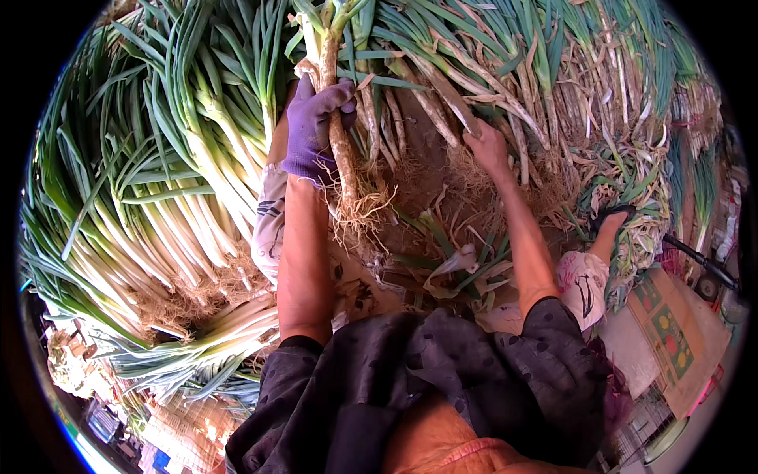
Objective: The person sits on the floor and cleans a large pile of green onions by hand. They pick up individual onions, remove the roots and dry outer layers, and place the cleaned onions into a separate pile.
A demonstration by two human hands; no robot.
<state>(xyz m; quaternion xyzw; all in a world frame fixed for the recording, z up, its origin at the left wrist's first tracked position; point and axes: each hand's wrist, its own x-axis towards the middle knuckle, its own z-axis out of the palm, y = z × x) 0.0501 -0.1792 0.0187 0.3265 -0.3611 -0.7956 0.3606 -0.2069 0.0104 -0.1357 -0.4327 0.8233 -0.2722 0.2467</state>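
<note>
My left hand (314, 127), in a purple glove, is closed around the soil-stained stalk of a large green onion or leek (340, 142). The plant stands nearly upright in the view, with its stringy roots (361, 207) below the hand and its green leaves running past the top edge. Farther right, my bare right hand (488, 145) is closed on the lower end of a long, narrow, brownish piece (453, 98); whether it is a stalk or a blade is unclear. Unpeeled, soil-covered onions (521, 118) with roots lie beside and beyond that hand.
A large pile of cleaner white-stemmed onions (177, 231) lies at the left, with another bunch (237, 332) below it. Loose leaves and peelings (462, 266) litter the ground before me. At the right are a peelings heap (639, 195), my foot (613, 219) and flattened printed cardboard (681, 338).
</note>
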